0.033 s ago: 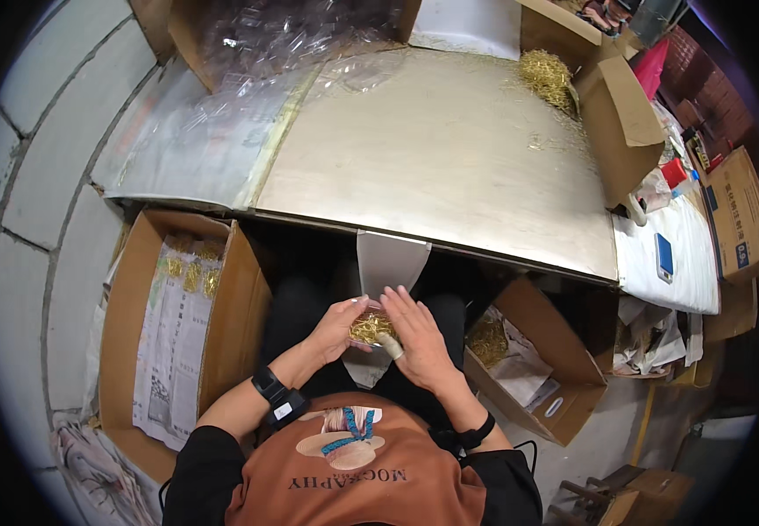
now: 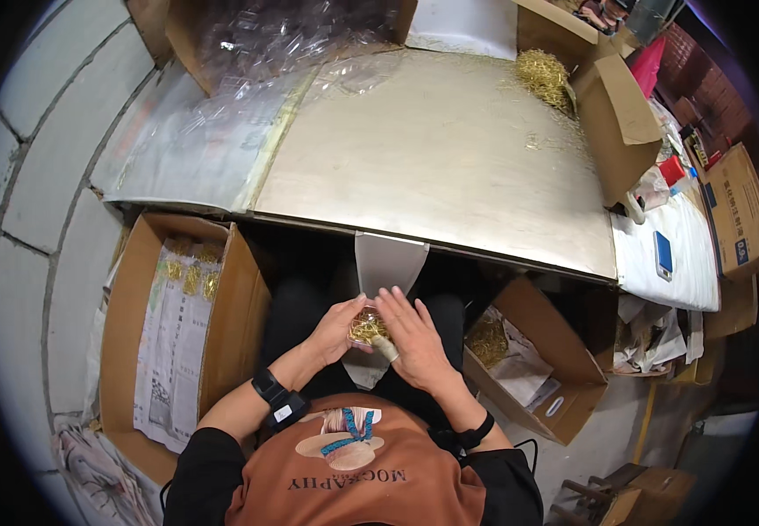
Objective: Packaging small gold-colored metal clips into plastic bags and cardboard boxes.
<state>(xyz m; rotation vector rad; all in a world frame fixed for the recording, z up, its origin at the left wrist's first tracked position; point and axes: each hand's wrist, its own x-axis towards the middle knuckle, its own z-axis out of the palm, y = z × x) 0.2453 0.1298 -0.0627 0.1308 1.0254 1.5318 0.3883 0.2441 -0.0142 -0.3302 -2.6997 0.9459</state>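
Observation:
Over my lap, my left hand [image 2: 335, 326] grips a small clear plastic box [image 2: 366, 325] filled with thin gold-coloured metal pieces, too small to name. My right hand [image 2: 412, 337] is stretched out flat at the box's right side, its fingers long and extended and its thumb close to the near edge. A pale wrap covers that thumb. Whether the right palm presses on the box, I cannot tell. Beyond the hands, a white chute-like panel [image 2: 388, 263] slopes down from the table's edge.
The metal-topped table [image 2: 432, 158] lies ahead, with a gold heap [image 2: 544, 79] at the far right and clear plastic boxes [image 2: 292, 35] at the far left. Cardboard boxes stand on the left [image 2: 235, 324] and right [image 2: 563, 394]. A blue-screened device [image 2: 663, 254] rests on white cloth.
My right hand has shifted slightly left, closer over the clear box. The box's gold contents show a little more squarely. My left hand has stayed nearly still.

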